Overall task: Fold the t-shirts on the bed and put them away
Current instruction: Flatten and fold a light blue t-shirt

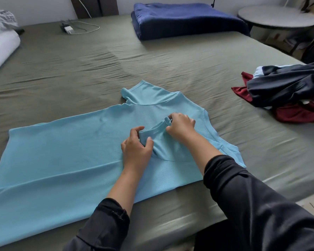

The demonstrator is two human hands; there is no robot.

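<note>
Under both hands, a light blue t-shirt [62,160] lies flat on the bed [80,60], its body running left of them. The left hand [136,149] and right hand [180,126] each pinch the collar [157,128]. It looks soft, light and limp, so it should be held at seams or corners. Right of the grip lies a pile [288,89] of unfolded clothes. No container shows.
</note>
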